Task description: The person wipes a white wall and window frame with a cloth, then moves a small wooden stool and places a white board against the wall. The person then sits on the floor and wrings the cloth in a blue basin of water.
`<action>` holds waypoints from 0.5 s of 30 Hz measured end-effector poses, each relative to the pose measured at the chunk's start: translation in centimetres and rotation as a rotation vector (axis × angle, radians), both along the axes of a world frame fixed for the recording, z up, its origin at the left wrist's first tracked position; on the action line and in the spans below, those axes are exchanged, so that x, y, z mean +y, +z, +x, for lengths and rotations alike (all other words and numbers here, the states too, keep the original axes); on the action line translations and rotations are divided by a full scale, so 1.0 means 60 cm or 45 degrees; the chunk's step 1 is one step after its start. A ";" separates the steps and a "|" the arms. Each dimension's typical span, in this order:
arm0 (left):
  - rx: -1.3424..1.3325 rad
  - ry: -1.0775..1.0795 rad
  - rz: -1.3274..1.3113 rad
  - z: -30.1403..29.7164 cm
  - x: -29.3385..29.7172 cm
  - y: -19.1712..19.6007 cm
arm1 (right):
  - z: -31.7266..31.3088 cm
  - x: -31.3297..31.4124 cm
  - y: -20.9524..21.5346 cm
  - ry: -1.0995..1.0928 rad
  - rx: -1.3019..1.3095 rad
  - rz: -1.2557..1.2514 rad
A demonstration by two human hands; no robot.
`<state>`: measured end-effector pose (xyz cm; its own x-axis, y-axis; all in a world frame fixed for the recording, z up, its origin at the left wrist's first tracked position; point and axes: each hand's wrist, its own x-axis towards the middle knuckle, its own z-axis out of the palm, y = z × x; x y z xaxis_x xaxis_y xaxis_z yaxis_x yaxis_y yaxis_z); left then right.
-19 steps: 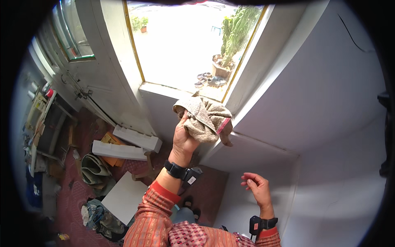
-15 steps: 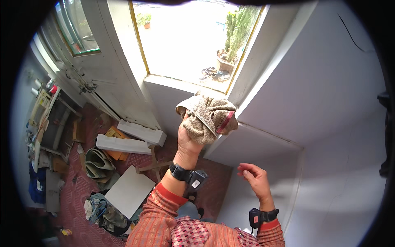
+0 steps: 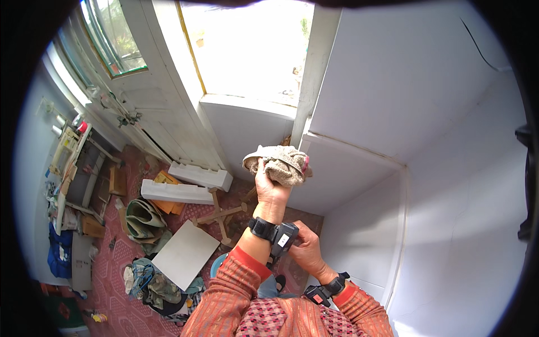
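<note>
Bunched up in my left hand is a brown terry towel with a pale edge and a bit of red trim. My left arm reaches forward, holding it up in front of the low wall below the window. My right hand is drawn in beside my left wrist, fingers curled against the black wrist device strapped there. That device partly hides the right fingertips, so what they pinch cannot be made out. A second black device is strapped on my right wrist.
A bright window opens ahead, with a white door left of it. White wall panels stand close on the right. On the red floor lie a white board, a clothes heap, foam blocks and a wooden stand.
The towel has come down, away from the window glass to below the sill. My right hand has moved left, from hanging apart to beside my left wrist. The view has shifted right.
</note>
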<state>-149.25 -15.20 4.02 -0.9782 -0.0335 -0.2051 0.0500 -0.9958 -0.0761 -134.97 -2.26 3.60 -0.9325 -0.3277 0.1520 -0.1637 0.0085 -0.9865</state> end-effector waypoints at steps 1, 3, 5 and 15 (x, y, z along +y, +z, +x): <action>-0.022 0.026 -0.103 0.003 0.004 -0.004 | 0.003 0.002 0.004 0.021 -0.027 -0.029; -0.072 0.088 -0.301 0.008 0.016 -0.012 | 0.011 0.005 0.013 0.059 -0.149 -0.056; -0.209 0.341 -0.696 0.014 0.035 -0.017 | 0.018 0.010 0.022 0.082 -0.101 0.003; 0.152 0.031 -0.281 0.027 0.027 0.028 | 0.030 0.011 0.041 0.040 0.072 0.152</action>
